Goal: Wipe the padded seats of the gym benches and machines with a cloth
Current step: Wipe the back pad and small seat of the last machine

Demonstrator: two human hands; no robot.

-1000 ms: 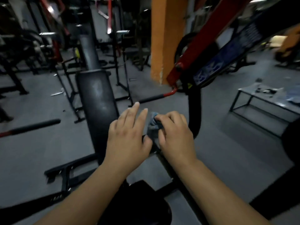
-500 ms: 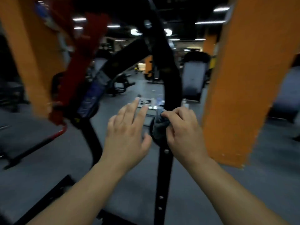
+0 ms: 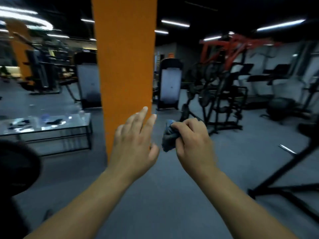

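My right hand (image 3: 192, 142) is closed around a bunched blue-grey cloth (image 3: 168, 137), held in the air at chest height. Just to its left, my left hand (image 3: 134, 140) is held out with fingers spread and holds nothing. Both hands hover over grey floor, touching no equipment. Two upright machines with pale back pads (image 3: 170, 85) (image 3: 88, 85) stand several steps ahead, one on each side of an orange pillar. A black padded edge (image 3: 16, 168) shows at the lower left, blurred.
The orange pillar (image 3: 124, 66) rises straight ahead. A low glass table (image 3: 72, 133) with small items stands to the left. A black and red plate-loaded machine (image 3: 222, 90) fills the right, and a black frame base (image 3: 284, 188) lies at lower right.
My view has swung right, away from the black bench and the machine post, towards the pillar and the far machines. Both hands kept their pose, the cloth still in the right one.
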